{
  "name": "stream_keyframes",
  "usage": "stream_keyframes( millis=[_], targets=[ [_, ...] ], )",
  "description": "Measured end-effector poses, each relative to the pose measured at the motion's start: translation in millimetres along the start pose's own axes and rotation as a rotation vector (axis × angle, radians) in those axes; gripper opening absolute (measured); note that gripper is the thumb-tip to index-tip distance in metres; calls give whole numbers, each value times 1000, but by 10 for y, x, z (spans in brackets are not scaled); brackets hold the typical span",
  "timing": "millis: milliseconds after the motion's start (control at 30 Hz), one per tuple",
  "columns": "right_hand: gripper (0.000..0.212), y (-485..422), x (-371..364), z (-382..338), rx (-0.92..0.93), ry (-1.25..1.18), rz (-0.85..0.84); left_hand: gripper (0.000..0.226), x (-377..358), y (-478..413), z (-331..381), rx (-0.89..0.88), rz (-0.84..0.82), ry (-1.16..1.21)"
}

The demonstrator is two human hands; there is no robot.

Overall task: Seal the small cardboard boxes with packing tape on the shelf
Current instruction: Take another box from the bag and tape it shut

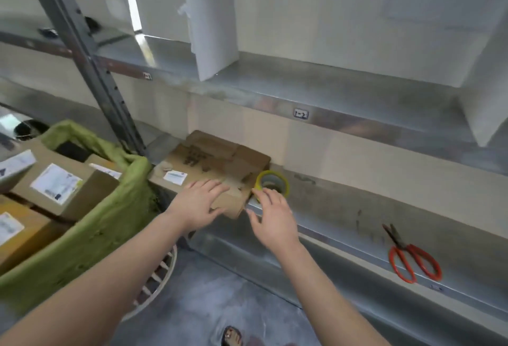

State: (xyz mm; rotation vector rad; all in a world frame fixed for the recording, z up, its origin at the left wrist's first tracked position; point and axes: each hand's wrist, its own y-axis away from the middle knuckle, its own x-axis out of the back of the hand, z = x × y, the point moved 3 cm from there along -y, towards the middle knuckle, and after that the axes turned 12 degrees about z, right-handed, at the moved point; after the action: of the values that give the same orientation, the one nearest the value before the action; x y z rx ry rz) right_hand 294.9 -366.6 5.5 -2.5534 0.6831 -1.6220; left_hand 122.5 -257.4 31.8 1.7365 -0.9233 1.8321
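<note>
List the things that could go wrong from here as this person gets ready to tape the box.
1. The box sits at the shelf's front edge under only a flat left hand; a push might slide it off.
2. The right hand is just at the tape, with no grip yet; the roll might get knocked away.
3. The scissors lie far to the right, so cutting may mean letting go of the box.

Illegible blurred print on cardboard box [211,163]

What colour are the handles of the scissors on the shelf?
Orange-red; the scissors show clearly in the head view.
</note>
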Motion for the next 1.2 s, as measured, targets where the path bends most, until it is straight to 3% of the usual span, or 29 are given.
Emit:
stream_keyframes(
  millis=[300,500,733,900,1000,1200],
  targets=[
    [51,-910,-923,-586,-122,-71,-19,61,-334,-408,-1701,74,-94,20],
    [52,-985,-1387,-570,-378,-2,-48,58,-708,-709,-2418,94,-193,113],
    [54,-993,-1623,-556,-745,-26,108,74,-923,-1217,-2925,197,-277,309],
    [57,-1015,-1562,-529,-1017,-184,212,74,-1052,-1339,-3081,308,-397,505],
    [59,-1084,-1519,-479,-1079,-236,227,68,-1128,-1390,-3131,308,-421,530],
    [65,-1163,-1478,-517,-1102,-196,200,67,-1113,-1461,-3175,436,-316,664]
  ],
)
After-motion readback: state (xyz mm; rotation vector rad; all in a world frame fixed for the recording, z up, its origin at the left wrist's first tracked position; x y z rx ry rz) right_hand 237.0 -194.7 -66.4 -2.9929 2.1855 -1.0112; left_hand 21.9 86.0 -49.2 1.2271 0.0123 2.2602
